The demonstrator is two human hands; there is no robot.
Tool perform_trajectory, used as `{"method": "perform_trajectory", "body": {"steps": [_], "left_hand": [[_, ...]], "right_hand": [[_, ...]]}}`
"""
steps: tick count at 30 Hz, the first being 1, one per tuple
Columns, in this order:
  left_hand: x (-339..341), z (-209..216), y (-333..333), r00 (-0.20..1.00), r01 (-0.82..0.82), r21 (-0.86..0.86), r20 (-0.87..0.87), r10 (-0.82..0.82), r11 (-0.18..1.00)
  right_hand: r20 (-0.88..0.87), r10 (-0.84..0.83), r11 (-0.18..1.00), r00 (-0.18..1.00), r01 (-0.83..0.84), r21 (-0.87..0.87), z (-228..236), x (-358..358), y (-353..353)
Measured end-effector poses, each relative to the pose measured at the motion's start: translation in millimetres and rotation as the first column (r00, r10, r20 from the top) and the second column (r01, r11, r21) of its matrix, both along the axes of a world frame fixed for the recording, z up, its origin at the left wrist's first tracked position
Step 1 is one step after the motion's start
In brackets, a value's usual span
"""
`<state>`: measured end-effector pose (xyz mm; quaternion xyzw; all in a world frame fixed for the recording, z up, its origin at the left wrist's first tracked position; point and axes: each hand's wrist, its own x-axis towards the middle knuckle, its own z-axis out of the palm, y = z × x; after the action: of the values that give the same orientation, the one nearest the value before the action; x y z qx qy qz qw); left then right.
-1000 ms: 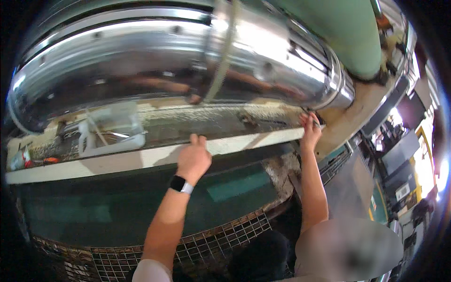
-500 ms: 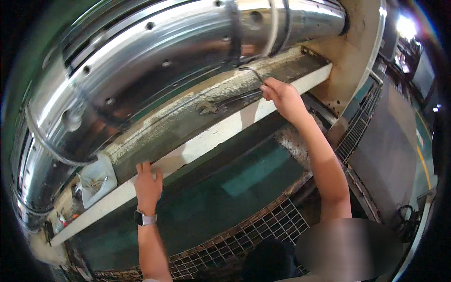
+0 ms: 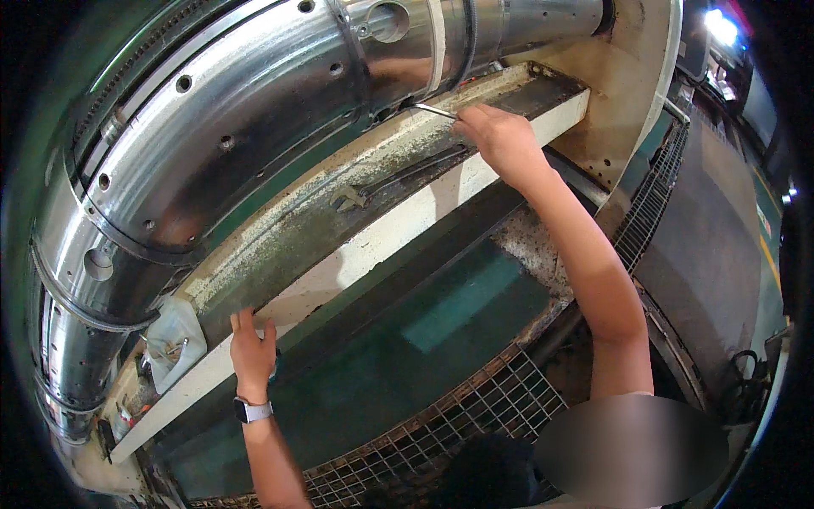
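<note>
A hex key (image 3: 437,111), a thin bent metal rod, is pinched in my right hand (image 3: 506,144). Its far end meets the underside of a big shiny steel cylinder (image 3: 280,114) that has screw holes and bands around it. Whether the tip sits inside a screw head cannot be made out. My left hand (image 3: 253,352) rests at the pale edge of a long ledge (image 3: 394,219), fingers stretched out and thumb apart. Between the hands, a dark wrench (image 3: 349,198) lies on the ledge.
Left of my left hand, a translucent plastic tub (image 3: 192,338) holds small metal pieces. A metal grid (image 3: 458,409) lies below the ledge near me. At the right stand a cream machine side wall (image 3: 632,93) and a dark flat panel (image 3: 704,220).
The cylinder's holes have shifted in view, and large round openings now show. My right hand has moved slightly up and left, bringing the hex key against the cylinder. My left hand stays by the ledge.
</note>
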<state>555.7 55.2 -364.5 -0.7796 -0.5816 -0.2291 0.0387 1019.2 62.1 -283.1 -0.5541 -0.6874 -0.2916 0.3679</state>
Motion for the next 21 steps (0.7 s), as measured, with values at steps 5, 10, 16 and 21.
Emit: {"method": "perform_trajectory", "body": {"steps": [5,10,16,21], "left_hand": [[1.5,5.3,-5.3,1.000,-0.018,-0.009,0.020,0.019,1.000],[-1.5,-0.2,-2.0,1.000,-0.026,0.031,-0.007,0.027,0.999],[-4.9,-1.0,-1.8,0.999,0.016,0.001,0.029,-0.016,1.000],[-8.1,-4.4,-0.5,0.998,0.053,0.031,0.038,-0.054,0.998]], "right_hand": [[0.032,0.006,0.999,0.999,-0.004,-0.043,2.4,-2.7,6.5],[0.118,-0.061,0.998,0.991,0.064,-0.027,9.4,-0.8,8.0],[0.193,-0.052,0.998,0.980,0.043,0.053,16.0,0.6,10.8],[0.171,-0.060,0.997,0.983,0.052,0.048,8.5,-3.9,8.7]]}}
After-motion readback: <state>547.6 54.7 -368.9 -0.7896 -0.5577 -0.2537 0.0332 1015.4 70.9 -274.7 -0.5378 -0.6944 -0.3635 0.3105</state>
